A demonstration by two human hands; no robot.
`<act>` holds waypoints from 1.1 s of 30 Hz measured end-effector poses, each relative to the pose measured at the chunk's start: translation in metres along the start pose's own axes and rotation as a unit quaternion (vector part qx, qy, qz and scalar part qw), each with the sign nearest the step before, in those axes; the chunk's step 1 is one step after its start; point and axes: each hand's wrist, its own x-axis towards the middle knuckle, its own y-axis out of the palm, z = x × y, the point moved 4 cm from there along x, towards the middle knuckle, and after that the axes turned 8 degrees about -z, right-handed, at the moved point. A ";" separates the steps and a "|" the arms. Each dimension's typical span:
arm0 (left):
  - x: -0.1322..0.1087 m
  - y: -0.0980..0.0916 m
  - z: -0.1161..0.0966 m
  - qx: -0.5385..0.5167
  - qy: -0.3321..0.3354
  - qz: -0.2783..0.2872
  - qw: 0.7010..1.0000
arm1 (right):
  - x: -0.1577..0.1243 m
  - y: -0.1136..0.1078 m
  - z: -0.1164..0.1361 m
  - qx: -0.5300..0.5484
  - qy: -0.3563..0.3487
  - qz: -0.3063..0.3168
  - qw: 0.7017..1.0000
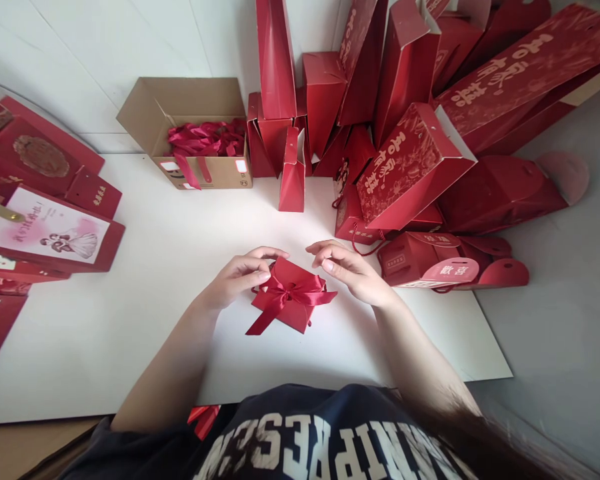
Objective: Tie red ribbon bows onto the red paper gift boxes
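Observation:
A small red gift box (307, 316) lies on the white table in front of me, with a shiny red ribbon bow (289, 293) tied across its top. My left hand (243, 272) is at the box's left side, fingers curved and apart, thumb close to the ribbon; whether it touches cannot be made out. To the right of the box hovers my right hand (345, 267), its fingers loosely bent and spread, with nothing held. Dark red cord shows at the edges of the box.
A cardboard box (220, 175) full of red ribbons stands at the back. Red gift bags and boxes (400, 167) are piled at the back right. More red boxes, one with a printed wedding card (55, 230), stand at the left. A white wall (105, 53) closes off the back.

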 end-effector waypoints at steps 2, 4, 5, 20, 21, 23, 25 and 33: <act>0.000 0.000 0.002 -0.011 0.008 0.003 1.000 | -0.001 0.006 0.001 0.023 0.007 0.028 0.999; 0.001 0.000 0.004 -0.019 0.013 0.005 1.000 | -0.002 0.009 0.001 0.036 0.013 0.047 0.998; 0.001 0.000 0.005 -0.024 0.013 0.005 1.000 | -0.003 0.009 0.002 0.039 0.014 0.055 0.998; 0.001 0.001 0.004 0.000 0.030 0.030 0.999 | -0.002 0.015 0.001 0.113 0.040 0.118 0.986; 0.001 0.000 0.004 0.002 0.033 0.032 0.999 | -0.002 0.015 0.000 0.112 0.046 0.122 0.985; 0.001 -0.001 0.003 0.005 0.038 0.034 0.999 | -0.003 0.014 0.000 0.111 0.054 0.129 0.984; 0.002 -0.002 0.004 0.006 0.038 0.034 0.999 | -0.003 0.014 0.000 0.110 0.059 0.133 0.983; 0.004 -0.004 0.010 -0.030 0.013 0.035 0.999 | -0.003 0.013 -0.001 0.115 0.052 0.139 0.982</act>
